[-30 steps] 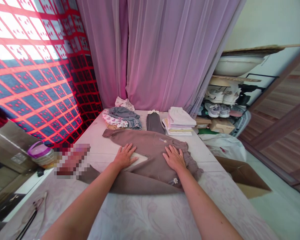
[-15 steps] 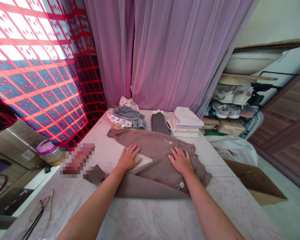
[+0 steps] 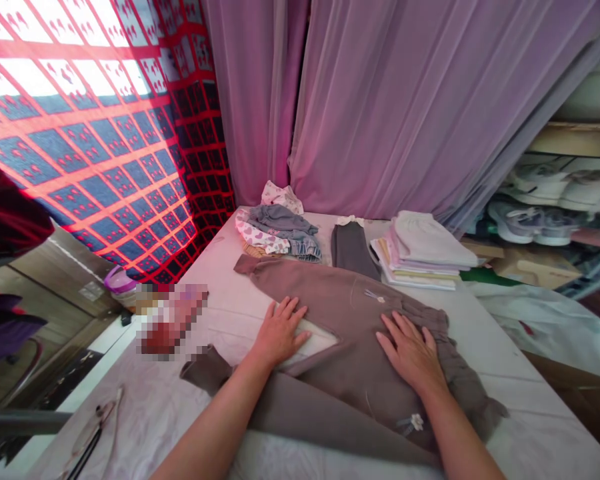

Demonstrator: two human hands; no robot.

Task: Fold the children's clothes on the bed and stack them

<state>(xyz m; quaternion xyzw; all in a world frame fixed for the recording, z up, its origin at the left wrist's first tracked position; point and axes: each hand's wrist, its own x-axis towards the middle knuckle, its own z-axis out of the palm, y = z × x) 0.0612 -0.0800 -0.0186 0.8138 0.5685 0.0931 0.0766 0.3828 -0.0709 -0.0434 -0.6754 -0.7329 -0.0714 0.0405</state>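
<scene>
Brown trousers [image 3: 330, 380] lie spread on the table, waistband to the right and legs to the left. Small white flower trims sit near the waist. My left hand [image 3: 281, 331] rests with fingers spread on the inner edge of the far leg, by the gap between the legs. Flat on the upper part near the gathered waistband lies my right hand [image 3: 411, 347], fingers apart. Neither hand grips the cloth.
Behind the trousers are a heap of clothes [image 3: 283, 227], folded grey trousers [image 3: 353, 247] and a stack of folded clothes [image 3: 425, 243]. Glasses [image 3: 97, 423] and a pixelated item [image 3: 173, 320] lie on the left. Shoes [image 3: 535, 220] stand on a rack at right.
The view has turned and shifted left, so everything appears farther right. Both hands stay on the trousers in nearly the same places, and the trousers keep their layout.
</scene>
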